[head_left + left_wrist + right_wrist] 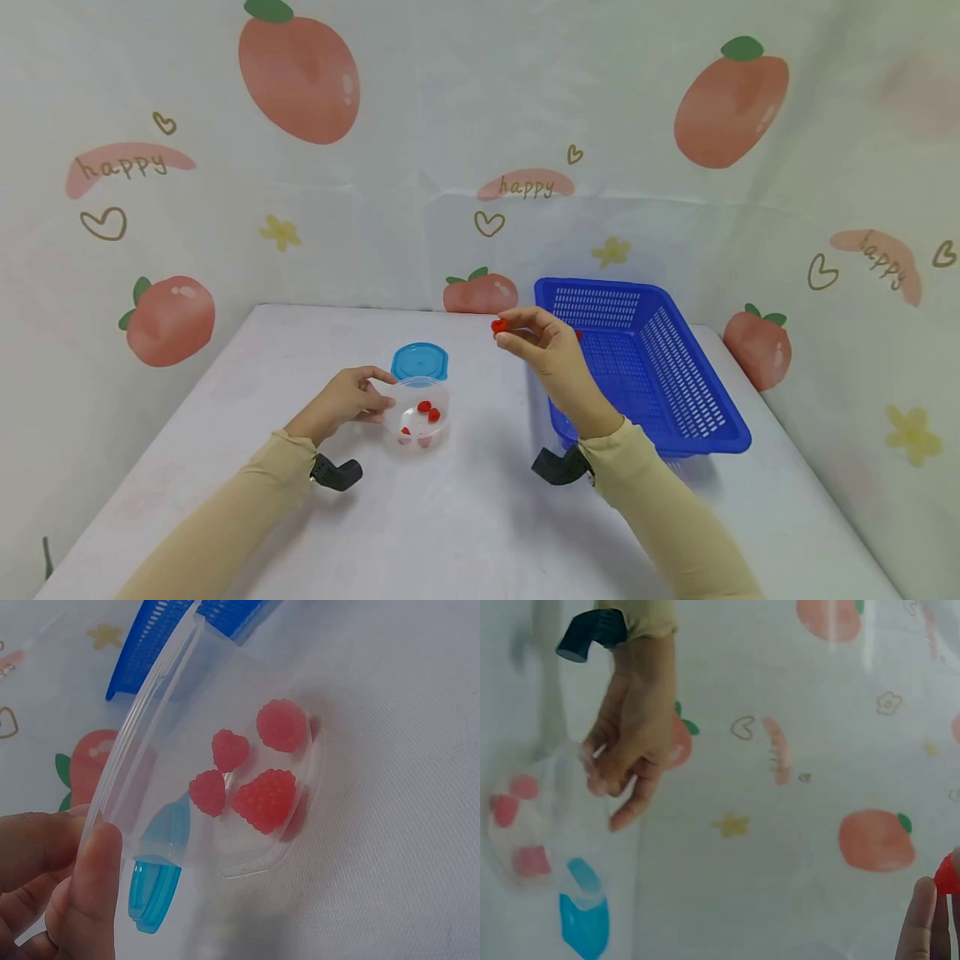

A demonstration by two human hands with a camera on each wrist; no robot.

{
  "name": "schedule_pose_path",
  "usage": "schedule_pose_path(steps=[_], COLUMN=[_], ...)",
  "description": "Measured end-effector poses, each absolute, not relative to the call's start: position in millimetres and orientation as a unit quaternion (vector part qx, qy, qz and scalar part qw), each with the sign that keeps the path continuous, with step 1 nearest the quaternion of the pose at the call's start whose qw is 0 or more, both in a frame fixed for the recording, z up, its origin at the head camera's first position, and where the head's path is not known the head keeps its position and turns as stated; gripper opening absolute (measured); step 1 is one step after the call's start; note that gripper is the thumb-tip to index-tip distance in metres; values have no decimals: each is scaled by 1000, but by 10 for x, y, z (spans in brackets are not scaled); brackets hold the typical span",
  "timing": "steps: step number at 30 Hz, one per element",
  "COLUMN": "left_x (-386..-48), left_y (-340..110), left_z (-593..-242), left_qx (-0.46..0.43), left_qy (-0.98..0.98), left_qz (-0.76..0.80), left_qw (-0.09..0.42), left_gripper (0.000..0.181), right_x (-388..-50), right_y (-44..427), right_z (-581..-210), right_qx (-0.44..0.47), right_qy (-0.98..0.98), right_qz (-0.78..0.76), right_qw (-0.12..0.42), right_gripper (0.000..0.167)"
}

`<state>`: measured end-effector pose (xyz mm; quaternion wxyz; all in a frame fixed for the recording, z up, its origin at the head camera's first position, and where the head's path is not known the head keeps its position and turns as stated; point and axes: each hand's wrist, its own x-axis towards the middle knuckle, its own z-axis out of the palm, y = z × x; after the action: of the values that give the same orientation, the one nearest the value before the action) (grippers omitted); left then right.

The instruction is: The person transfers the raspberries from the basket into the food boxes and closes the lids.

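My left hand (348,400) pinches the rim of a clear plastic tub (408,421) between thumb and fingers; the tub stands on the table. Several red raspberries (266,799) lie on its bottom, seen through the wall in the left wrist view. Up and to the right, my right hand (551,350) holds one raspberry (499,327) at its fingertips, in the air between tub and basket. That berry also shows at the right edge of the right wrist view, partly hidden by the fingers (921,919). Behind the tub lies a blue lid (420,361).
A blue slotted basket (701,400) stands on the right of the white table (465,533), partly behind my right forearm. A bit of red (578,334) shows in it beside my right hand. A fruit-printed cloth (405,167) hangs behind the table.
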<state>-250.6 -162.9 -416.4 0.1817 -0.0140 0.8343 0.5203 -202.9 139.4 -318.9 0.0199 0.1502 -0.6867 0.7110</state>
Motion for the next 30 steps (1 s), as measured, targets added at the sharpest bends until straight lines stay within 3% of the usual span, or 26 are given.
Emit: schedule_pose_path(steps=[22,30], left_x=[-2507,-2499], left_y=[-1628,-1628], left_z=[-4167,-4149], left_qx=[-11,-5], left_qy=[836,833], left_qz=[517,523], left_qw=[183,181], left_gripper=[47,47], right_x=[-2107,-2150], right_y=[774,622], right_z=[-4045,-4159], right_qx=[163,142], right_qy=[-742,-768], right_qz=[645,618], right_qw=[-83,-84], right_gripper=[27,25])
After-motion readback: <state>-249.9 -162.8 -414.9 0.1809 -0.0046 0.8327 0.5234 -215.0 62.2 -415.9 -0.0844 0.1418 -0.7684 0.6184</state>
